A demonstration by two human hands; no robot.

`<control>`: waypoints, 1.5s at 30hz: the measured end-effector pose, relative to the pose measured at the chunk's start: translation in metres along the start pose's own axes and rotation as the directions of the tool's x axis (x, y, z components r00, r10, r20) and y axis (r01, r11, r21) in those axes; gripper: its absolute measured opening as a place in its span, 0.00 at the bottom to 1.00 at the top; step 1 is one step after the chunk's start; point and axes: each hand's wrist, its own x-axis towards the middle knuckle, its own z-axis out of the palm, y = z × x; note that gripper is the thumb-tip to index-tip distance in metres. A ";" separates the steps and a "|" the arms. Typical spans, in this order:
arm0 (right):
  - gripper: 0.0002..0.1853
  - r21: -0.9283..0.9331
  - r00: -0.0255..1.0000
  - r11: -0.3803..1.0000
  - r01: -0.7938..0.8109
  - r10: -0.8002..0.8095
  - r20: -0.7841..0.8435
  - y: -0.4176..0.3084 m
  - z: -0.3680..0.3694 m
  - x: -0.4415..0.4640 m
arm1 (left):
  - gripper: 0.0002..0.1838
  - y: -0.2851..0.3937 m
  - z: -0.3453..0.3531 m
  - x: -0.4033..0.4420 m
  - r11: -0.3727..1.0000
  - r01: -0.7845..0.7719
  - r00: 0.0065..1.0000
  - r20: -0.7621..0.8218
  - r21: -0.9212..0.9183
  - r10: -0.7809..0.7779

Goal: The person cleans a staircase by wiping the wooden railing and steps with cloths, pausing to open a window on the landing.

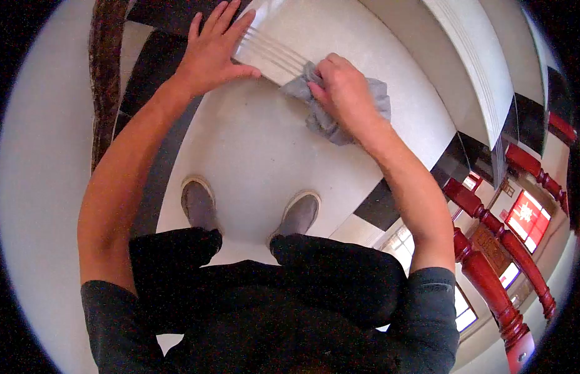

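Note:
A grey cloth (380,100) is bunched under my right hand (346,90), whose fingers curl around it. The cloth rests on the front edge of a pale stair step (365,37), beside its grooved lines. Farther left, my left hand (216,50) lies with fingers spread at the left end of the same step, near the black border tiles. Nothing shows in that hand, and its thumb points toward the cloth.
More pale steps (471,50) rise at the right. Red turned balusters (489,280) stand at the lower right. A dark brown strip (106,81) runs along the left wall. My grey shoes (300,212) are on the pale surface below.

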 end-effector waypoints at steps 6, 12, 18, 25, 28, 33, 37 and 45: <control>0.11 -0.008 0.989 0.995 -0.100 0.100 0.113 0.019 -0.016 -0.043 | 0.64 0.003 0.002 -0.004 0.999 0.011 1.000 -0.026 -0.040 -0.012; 0.11 -0.026 0.997 0.999 -0.023 0.025 0.077 0.002 -0.006 -0.010 | 0.64 -0.002 0.031 -0.002 0.999 -0.036 0.969 -0.245 0.025 0.041; 0.12 -0.013 0.976 0.994 -0.106 0.107 0.192 0.014 -0.014 -0.027 | 0.65 0.004 0.017 -0.006 1.000 -0.022 0.984 -0.175 -0.017 0.019; 0.11 -0.092 0.972 0.995 0.042 -0.020 0.234 0.010 -0.009 -0.001 | 0.65 -0.001 0.009 -0.006 0.999 -0.006 0.999 -0.048 -0.046 0.004; 0.11 -0.075 0.967 0.997 -0.016 0.035 0.251 0.012 -0.021 -0.016 | 0.65 -0.002 0.012 -0.009 0.999 -0.031 0.994 -0.108 -0.023 0.029; 0.10 -0.090 0.978 0.992 0.092 -0.073 0.195 0.004 -0.013 0.009 | 0.66 0.001 0.004 -0.009 0.999 -0.015 0.996 -0.093 -0.047 0.011; 0.10 -0.178 0.941 0.984 -0.016 0.075 0.329 0.010 -0.023 -0.013 | 0.65 0.001 0.010 -0.007 0.997 -0.049 0.994 -0.105 -0.060 0.043; 0.11 -0.021 0.987 0.999 0.049 -0.045 0.155 0.003 -0.013 0.002 | 0.65 -0.002 0.013 -0.007 0.999 -0.034 0.993 -0.114 -0.041 0.029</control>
